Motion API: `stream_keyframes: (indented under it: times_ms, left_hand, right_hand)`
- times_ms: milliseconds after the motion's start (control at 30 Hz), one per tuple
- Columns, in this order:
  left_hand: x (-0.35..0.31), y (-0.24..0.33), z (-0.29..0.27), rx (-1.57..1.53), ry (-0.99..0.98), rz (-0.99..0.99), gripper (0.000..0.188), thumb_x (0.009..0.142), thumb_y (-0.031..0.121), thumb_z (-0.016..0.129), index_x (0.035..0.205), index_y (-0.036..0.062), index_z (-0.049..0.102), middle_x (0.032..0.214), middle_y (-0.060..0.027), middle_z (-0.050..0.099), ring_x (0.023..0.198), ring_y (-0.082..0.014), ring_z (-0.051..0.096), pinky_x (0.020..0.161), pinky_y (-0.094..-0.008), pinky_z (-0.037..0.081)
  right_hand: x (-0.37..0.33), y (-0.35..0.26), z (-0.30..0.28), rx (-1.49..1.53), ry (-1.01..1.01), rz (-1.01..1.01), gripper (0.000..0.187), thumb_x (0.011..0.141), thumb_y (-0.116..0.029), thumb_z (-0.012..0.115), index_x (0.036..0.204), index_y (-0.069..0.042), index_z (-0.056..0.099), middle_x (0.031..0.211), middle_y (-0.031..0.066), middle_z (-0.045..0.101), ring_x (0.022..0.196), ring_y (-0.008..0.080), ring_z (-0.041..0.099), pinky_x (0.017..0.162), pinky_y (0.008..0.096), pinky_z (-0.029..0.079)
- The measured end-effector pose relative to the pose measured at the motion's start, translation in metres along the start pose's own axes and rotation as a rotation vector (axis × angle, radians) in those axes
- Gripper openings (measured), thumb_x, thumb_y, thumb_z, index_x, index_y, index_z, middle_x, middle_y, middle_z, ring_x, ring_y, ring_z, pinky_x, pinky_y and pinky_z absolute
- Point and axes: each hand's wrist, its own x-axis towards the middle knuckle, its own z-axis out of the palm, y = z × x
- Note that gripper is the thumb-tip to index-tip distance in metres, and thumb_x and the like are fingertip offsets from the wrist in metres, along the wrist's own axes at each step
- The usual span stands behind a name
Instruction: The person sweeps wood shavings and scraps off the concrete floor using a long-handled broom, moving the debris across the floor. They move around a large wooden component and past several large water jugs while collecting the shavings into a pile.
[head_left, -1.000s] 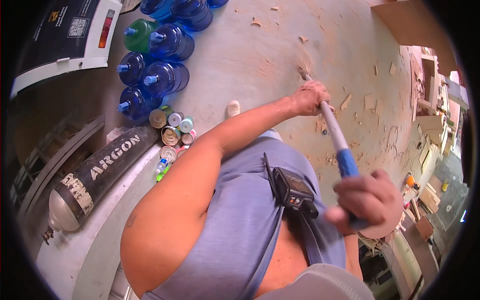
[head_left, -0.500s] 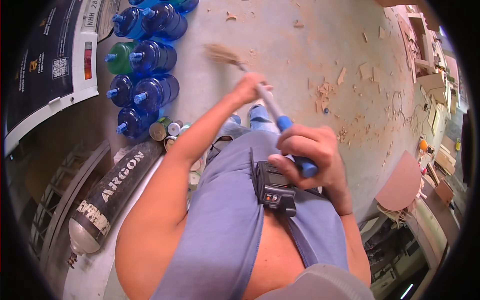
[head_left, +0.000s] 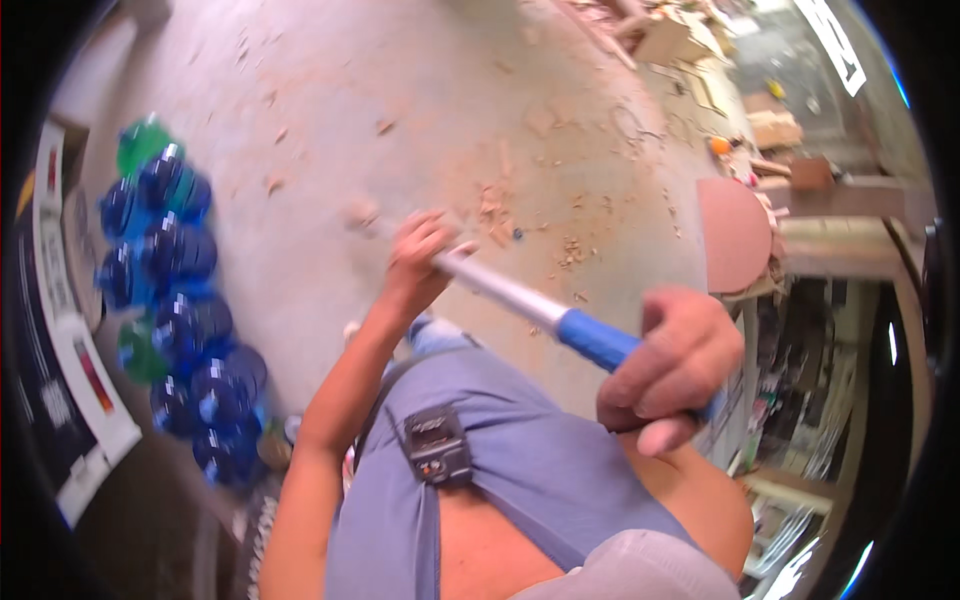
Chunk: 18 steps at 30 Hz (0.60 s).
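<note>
Right hand [head_left: 680, 365] wraps the broom's [head_left: 505, 291] blue grip [head_left: 598, 341]; left hand [head_left: 420, 255] closes round it lower down, so it slants between them above the floor [head_left: 300, 80]. Its head [head_left: 362, 212] (too blurred to tell contact) is just beyond the left hand. For a good stroke, I'd let the left hand guide, the right steady, and keep the bristles low so scraps [head_left: 490, 205] don't scatter. Half a second ago the right hand overlapped the radio [head_left: 437, 448]; now it's well apart, and the bottles [head_left: 190, 320] sit farther left in view.
</note>
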Motion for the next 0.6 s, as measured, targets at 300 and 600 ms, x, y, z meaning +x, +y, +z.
stream_keyframes:
  times_ms: [300, 600]
  left_hand:
    - [-0.140, -0.094, -0.105, 0.478, 0.081, -0.401, 0.029, 0.084, 0.022, 0.082, 0.074, 0.0067, 0.060, 0.081, -0.0146, 0.066, 0.086, -0.0369, 0.065, 0.083, -0.0492, 0.048]
    - [-0.008, -0.073, 0.104, -0.001, -0.570, -0.620, 0.031, 0.091, 0.040, 0.072, 0.086, 0.0097, 0.076, 0.084, -0.0184, 0.070, 0.085, -0.0392, 0.067, 0.078, -0.0495, 0.052]
  right_hand:
    - [-0.015, 0.139, 0.064, 0.519, -0.105, 0.409, 0.014, 0.090, -0.007, 0.072, 0.080, 0.000, 0.065, 0.075, 0.0071, 0.067, 0.067, 0.0125, 0.058, 0.064, 0.0308, 0.048]
    - [-0.025, 0.083, -0.022, -0.117, -0.098, 0.435, 0.023, 0.078, -0.005, 0.078, 0.069, -0.005, 0.057, 0.064, 0.0092, 0.055, 0.050, 0.0263, 0.053, 0.051, 0.0345, 0.042]
